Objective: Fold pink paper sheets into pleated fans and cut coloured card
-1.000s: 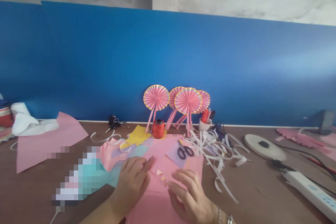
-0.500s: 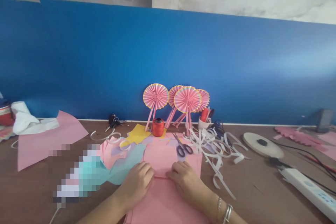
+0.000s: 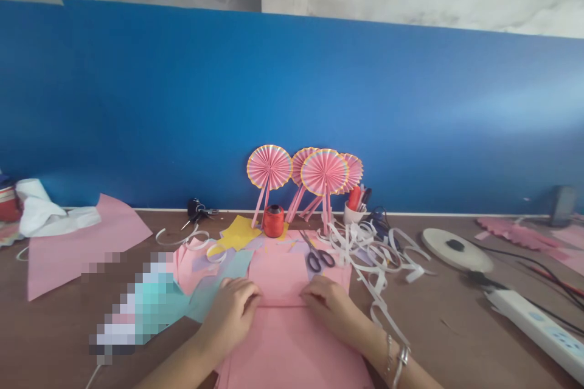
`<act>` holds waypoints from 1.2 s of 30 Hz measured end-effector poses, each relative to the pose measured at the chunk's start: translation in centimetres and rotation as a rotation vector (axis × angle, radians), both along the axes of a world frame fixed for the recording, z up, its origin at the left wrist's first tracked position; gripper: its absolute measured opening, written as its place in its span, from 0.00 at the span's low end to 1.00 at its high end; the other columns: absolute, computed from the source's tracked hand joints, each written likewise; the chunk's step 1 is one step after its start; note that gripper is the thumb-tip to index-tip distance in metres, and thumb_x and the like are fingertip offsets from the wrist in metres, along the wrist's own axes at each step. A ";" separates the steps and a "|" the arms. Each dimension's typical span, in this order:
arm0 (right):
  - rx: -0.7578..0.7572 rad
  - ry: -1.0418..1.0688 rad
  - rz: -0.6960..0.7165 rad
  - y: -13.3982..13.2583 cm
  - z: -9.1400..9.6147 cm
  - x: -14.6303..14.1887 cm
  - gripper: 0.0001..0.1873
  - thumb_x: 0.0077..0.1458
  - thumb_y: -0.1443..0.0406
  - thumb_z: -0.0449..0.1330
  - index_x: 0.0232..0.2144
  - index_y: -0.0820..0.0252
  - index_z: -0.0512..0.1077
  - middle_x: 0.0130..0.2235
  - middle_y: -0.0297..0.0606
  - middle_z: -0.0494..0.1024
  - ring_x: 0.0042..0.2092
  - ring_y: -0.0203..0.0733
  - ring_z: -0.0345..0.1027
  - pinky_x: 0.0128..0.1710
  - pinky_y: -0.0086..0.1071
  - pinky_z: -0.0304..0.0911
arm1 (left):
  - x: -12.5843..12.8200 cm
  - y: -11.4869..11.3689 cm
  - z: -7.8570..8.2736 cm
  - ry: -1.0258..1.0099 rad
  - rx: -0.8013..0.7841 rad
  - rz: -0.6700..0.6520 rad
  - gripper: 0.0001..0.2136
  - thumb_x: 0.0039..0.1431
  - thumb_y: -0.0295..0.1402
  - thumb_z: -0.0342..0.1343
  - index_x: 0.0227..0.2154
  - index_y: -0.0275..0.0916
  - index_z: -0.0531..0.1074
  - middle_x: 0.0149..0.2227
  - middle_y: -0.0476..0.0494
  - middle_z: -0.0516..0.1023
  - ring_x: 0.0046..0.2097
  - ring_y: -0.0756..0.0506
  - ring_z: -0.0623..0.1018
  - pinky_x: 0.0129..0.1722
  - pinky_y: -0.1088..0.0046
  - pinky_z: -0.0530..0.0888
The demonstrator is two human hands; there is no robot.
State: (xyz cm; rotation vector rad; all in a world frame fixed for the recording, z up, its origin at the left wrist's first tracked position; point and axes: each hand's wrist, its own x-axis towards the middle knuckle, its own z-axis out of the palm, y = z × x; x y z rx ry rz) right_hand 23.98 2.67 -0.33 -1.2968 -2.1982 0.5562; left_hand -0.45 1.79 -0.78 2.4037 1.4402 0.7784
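A folded sheet of pink paper (image 3: pixel 279 279) lies in front of me, over a larger stack of pink paper (image 3: pixel 296 352). My left hand (image 3: pixel 233 310) pinches the left end of its near folded edge, thumb toward me. At the right end of that edge, my right hand (image 3: pixel 333 304) has its fingers closed on the paper, with bracelets at the wrist. Just beyond the right hand lie scissors (image 3: pixel 318 257) with dark handles. Under the left forearm's far side, a light blue paper piece (image 3: pixel 205 295) sticks out.
Pink pleated paper fans (image 3: pixel 325 173) stand at the back beside a red thread spool (image 3: pixel 274 222) and a white cup of tools (image 3: pixel 354 214). Curled white strips (image 3: pixel 378 255) lie right, with a round white device (image 3: pixel 456 251) and a power strip (image 3: pixel 538 331) beyond.
My hands have moved apart along the folded edge, the left one leftward and the right one rightward. Both fingers stay on the pink paper. The view has shifted slightly.
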 end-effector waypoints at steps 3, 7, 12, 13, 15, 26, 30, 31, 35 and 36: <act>-0.128 0.050 -0.112 0.3 -0.5 -0.1 0.06 0.51 0.69 0.53 0.28 0.61 0.70 0.25 0.33 0.71 0.28 0.35 0.62 0.27 0.26 0.54 | 0.0 0.1 -0.3 0.013 -0.012 0.034 0.08 0.58 0.25 0.49 0.29 0.40 0.72 0.31 0.48 0.77 0.36 0.44 0.75 0.38 0.66 0.65; -0.165 0.054 -0.164 0.5 -0.5 -0.3 0.06 0.49 0.70 0.53 0.23 0.62 0.67 0.23 0.32 0.69 0.27 0.34 0.60 0.26 0.26 0.51 | 0.1 0.4 -0.4 0.012 -0.013 0.048 0.09 0.58 0.26 0.48 0.29 0.40 0.72 0.32 0.46 0.76 0.37 0.44 0.75 0.38 0.66 0.66; -0.147 0.046 -0.178 0.7 -0.3 -0.4 0.07 0.47 0.70 0.54 0.20 0.62 0.66 0.22 0.32 0.68 0.26 0.35 0.60 0.26 0.26 0.51 | 0.2 0.5 -0.3 0.008 -0.043 0.050 0.09 0.58 0.26 0.47 0.29 0.40 0.72 0.33 0.46 0.76 0.38 0.43 0.75 0.39 0.65 0.66; -0.151 0.048 -0.187 0.8 -0.4 -0.4 0.06 0.47 0.70 0.54 0.20 0.62 0.67 0.22 0.32 0.68 0.26 0.35 0.61 0.26 0.26 0.51 | 0.2 0.4 -0.3 0.007 -0.049 0.050 0.09 0.58 0.26 0.47 0.29 0.40 0.72 0.33 0.46 0.76 0.39 0.43 0.75 0.39 0.65 0.66; -0.171 0.056 -0.205 0.9 -0.5 -0.5 0.06 0.46 0.70 0.55 0.20 0.62 0.67 0.21 0.32 0.69 0.26 0.35 0.61 0.25 0.26 0.51 | 0.2 0.4 -0.3 -0.001 -0.058 0.048 0.09 0.58 0.26 0.47 0.30 0.41 0.72 0.33 0.45 0.76 0.39 0.43 0.75 0.39 0.65 0.66; -0.190 0.048 -0.222 1.0 -0.6 -0.6 0.04 0.46 0.71 0.56 0.22 0.62 0.70 0.22 0.34 0.72 0.26 0.36 0.63 0.25 0.26 0.52 | 0.2 0.6 -0.4 -0.005 -0.095 0.049 0.09 0.58 0.27 0.47 0.30 0.41 0.72 0.34 0.46 0.76 0.40 0.43 0.74 0.39 0.65 0.65; -0.176 0.009 -0.216 0.9 -0.5 -0.8 0.04 0.46 0.71 0.55 0.22 0.62 0.69 0.23 0.33 0.72 0.26 0.35 0.62 0.25 0.26 0.51 | 0.3 0.5 -0.2 0.015 -0.094 0.039 0.08 0.58 0.27 0.47 0.30 0.41 0.71 0.34 0.46 0.76 0.40 0.43 0.74 0.39 0.66 0.65; -0.174 -0.001 -0.214 0.9 -0.5 -0.8 0.04 0.46 0.71 0.55 0.22 0.62 0.69 0.22 0.33 0.71 0.25 0.35 0.62 0.25 0.26 0.51 | 0.3 0.5 -0.2 0.018 -0.095 0.034 0.08 0.59 0.27 0.47 0.30 0.41 0.71 0.34 0.46 0.76 0.40 0.43 0.74 0.39 0.66 0.65; -0.171 -0.031 -0.200 0.9 -0.7 -0.7 0.05 0.47 0.71 0.55 0.22 0.62 0.68 0.22 0.33 0.70 0.26 0.35 0.62 0.25 0.26 0.51 | 0.3 0.6 -0.3 0.043 -0.109 0.027 0.08 0.59 0.27 0.47 0.30 0.40 0.71 0.33 0.47 0.75 0.40 0.44 0.73 0.39 0.66 0.64; -0.166 -0.042 -0.198 0.9 -0.7 -0.7 0.04 0.47 0.71 0.55 0.23 0.62 0.68 0.23 0.33 0.70 0.26 0.35 0.62 0.26 0.27 0.51 | 0.2 0.6 -0.3 0.058 -0.103 0.025 0.08 0.60 0.27 0.47 0.30 0.40 0.71 0.33 0.47 0.75 0.40 0.44 0.72 0.39 0.66 0.64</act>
